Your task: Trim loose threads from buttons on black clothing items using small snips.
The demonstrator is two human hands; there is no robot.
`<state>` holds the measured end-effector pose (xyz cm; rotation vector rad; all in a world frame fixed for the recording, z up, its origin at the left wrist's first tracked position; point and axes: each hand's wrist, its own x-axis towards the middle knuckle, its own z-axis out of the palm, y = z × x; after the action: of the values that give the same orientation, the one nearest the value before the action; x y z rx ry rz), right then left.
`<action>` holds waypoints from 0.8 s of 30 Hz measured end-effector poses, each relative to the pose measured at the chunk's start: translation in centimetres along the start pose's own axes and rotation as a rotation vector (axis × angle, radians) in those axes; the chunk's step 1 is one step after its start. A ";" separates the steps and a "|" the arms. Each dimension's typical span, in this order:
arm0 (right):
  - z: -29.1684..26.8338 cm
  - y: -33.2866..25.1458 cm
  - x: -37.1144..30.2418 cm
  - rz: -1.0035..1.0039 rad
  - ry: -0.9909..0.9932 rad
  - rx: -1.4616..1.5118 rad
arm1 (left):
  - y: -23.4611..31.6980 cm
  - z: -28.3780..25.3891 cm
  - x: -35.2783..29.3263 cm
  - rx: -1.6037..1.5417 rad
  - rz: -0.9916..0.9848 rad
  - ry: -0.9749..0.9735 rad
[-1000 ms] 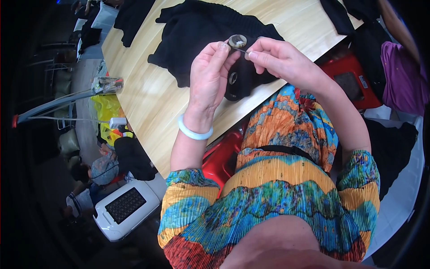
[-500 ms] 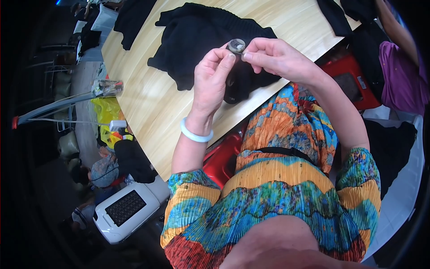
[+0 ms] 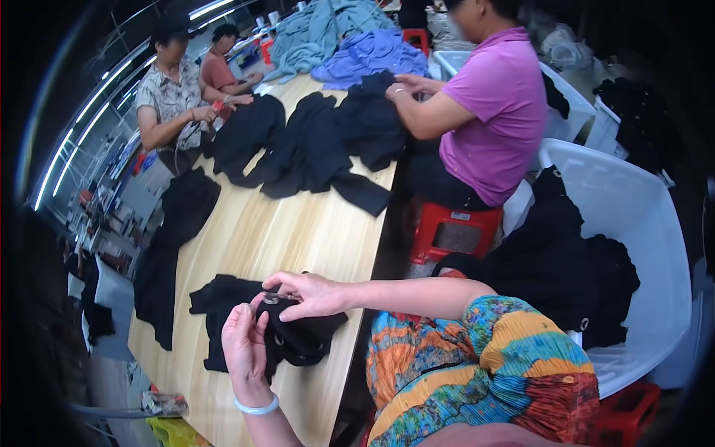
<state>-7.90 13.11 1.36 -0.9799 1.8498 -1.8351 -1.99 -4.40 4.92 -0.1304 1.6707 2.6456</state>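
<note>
A black knit garment lies bunched on the near part of the table. Above it, my left hand, with a pale bangle at the wrist, pinches a round, dark button with its thumb and forefinger. From the right, my right hand reaches across, its forefinger and thumb curled on either side of the button. A thin dark thing shows between those right fingers, too small to make out. Whether the button is fixed to the garment is hidden by my hands.
More black garments cover the far part of the wooden table, with blue cloth beyond. A person in a purple shirt sits on a red stool. On my right stands a white tub holding black garments.
The view has swung up and right, bringing co-workers and the tub into sight. Both hands stay together at the button; the right fingers have shifted over its far side.
</note>
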 end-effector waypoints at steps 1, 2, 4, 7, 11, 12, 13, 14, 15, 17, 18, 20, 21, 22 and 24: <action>0.2 0.1 0.4 0.038 -0.006 0.071 | 0.2 -0.3 0.2 0.004 -0.008 -0.025; 0.4 0.4 0.7 0.020 0.010 0.183 | 0.0 -1.0 0.4 0.034 -0.006 -0.029; 0.6 2.7 2.0 0.022 0.053 0.232 | 0.2 -1.9 0.7 0.074 0.011 0.044; -0.5 1.8 2.6 0.065 0.136 0.221 | -0.9 -5.4 2.1 0.343 0.176 0.278; -2.1 0.1 2.7 0.022 0.234 0.206 | -3.9 -8.9 0.9 0.568 0.296 0.441; -2.0 -1.6 2.5 0.099 0.287 0.169 | -4.7 -9.2 0.4 0.597 0.369 0.464; -2.5 -1.2 2.5 0.097 0.339 0.112 | -5.2 -8.4 0.1 0.622 0.427 0.486; -2.9 -0.5 2.7 0.055 0.323 0.150 | -5.8 -7.8 -0.3 0.611 0.493 0.467; -2.6 -0.9 2.4 0.052 0.321 0.184 | -6.3 -7.1 -1.0 0.678 0.537 0.449; -2.2 -0.5 2.4 0.053 0.285 0.104 | -7.1 -5.8 -2.2 0.820 0.551 0.400; -2.0 -0.6 2.3 0.085 0.269 0.083 | -7.1 -4.5 -2.7 0.741 0.504 0.360; -1.2 -0.6 2.3 0.121 0.245 0.079 | -7.6 -3.8 -2.4 0.923 0.569 0.355; -1.0 -0.7 2.3 0.122 0.237 0.084 | -7.8 -3.5 -2.1 1.011 0.604 0.345; -0.9 -0.7 2.2 0.084 0.250 0.067 | -7.9 -2.6 -2.0 1.096 0.611 0.343; -1.0 -0.6 2.0 0.043 0.253 0.019 | -8.4 -2.2 -2.0 1.191 0.649 0.366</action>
<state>-9.84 12.47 2.52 -0.7223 1.9740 -2.0247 0.56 -2.74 -3.44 -0.0479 3.5209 1.3841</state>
